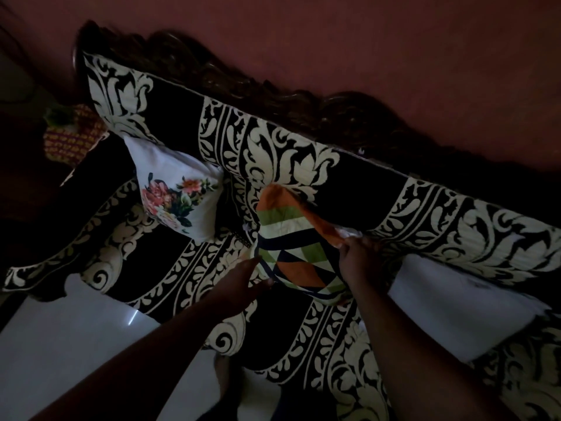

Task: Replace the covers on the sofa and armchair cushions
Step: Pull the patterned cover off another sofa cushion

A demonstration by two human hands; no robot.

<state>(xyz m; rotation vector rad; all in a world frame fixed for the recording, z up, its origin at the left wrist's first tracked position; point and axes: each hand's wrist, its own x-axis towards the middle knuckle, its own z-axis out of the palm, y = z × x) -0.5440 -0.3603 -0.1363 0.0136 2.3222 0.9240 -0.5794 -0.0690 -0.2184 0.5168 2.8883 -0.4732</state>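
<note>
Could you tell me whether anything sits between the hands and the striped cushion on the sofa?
Nothing visible does. The right hand already grips the striped cushion at its edge, and the left hand touches its lower corner.

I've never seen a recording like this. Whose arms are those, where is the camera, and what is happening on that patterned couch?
There is no machine here: a person wears one camera on their head, looking down, so the two bare arms are their own. The picture is dark and tilted.

The sofa is draped in black fabric with cream leaf patterns. On its seat lean a white cushion printed with flowers and, further right, a cushion in orange, green and cream stripes. A plain white cushion lies at the right.

The right hand pinches the striped cushion's upper right edge, where some white shows. The left hand is open, fingers reaching to its lower left edge, seemingly touching it. Below is pale shiny floor.
</note>
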